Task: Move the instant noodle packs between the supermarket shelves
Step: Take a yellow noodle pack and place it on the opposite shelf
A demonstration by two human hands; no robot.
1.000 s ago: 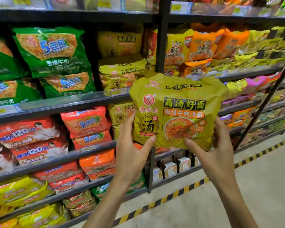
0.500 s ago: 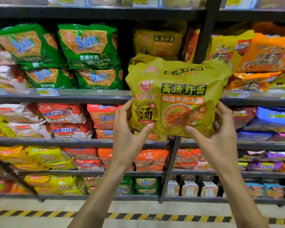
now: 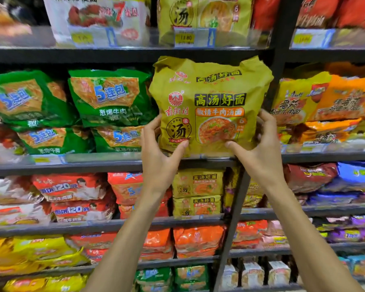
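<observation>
Holding one yellow noodle pack (image 3: 211, 102) upright in both hands, out in front of the shelving. Gripping its lower left corner with the left hand (image 3: 156, 152), thumb across the printed front and fingers curled behind; gripping the lower right corner the same way with the right hand (image 3: 259, 152). Hanging with its bottom edge about level with the shelf lip (image 3: 93, 163); cannot tell whether touching or just clear of it.

Judged from this: lifted and brought up to a bay, not yet set down. Left to do: sliding it back into the gap just right of the green packs (image 3: 112, 98) and left of the black upright (image 3: 276, 60), then letting go. Further back and one shelf lower, seeing two more matching yellow packs (image 3: 198, 182) stacked, probably waiting to be moved too. Impossible to say how many have already been moved.
</observation>
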